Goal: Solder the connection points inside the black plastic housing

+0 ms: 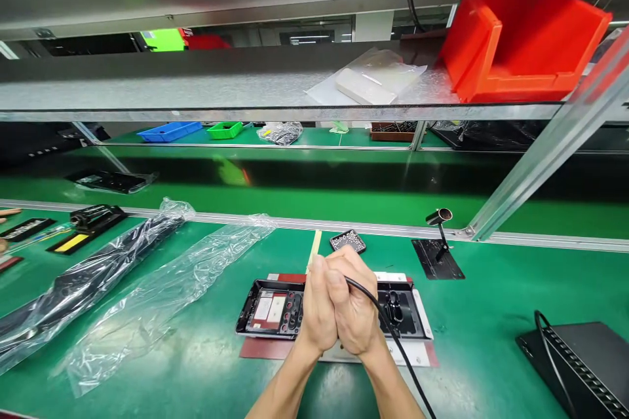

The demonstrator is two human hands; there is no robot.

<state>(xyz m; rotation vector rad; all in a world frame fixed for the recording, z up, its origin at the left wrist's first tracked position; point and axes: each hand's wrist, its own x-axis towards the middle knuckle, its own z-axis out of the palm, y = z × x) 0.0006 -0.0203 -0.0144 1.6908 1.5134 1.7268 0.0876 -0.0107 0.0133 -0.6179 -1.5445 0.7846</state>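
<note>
My left hand (318, 308) and my right hand (354, 301) are pressed together, thumbs side by side, above the middle of a black housing (246, 314). A black cable (400, 340) runs from between the fingers of my right hand down to the bottom edge. What else lies inside my closed hands is hidden. A pale yellow strip (314, 247) shows just above my left hand; whether it touches is unclear. The housing rests on red and white pads (268, 348). Behind my hands sits a small black tray (348, 241) of small metal parts.
Long plastic-wrapped pieces (88, 281) and clear film (171, 301) lie left. A black stand (438, 255) is right of the tray, and a black box (584, 363) is at the lower right. A red bin (531, 46) stands on the metal shelf (171, 82) overhead.
</note>
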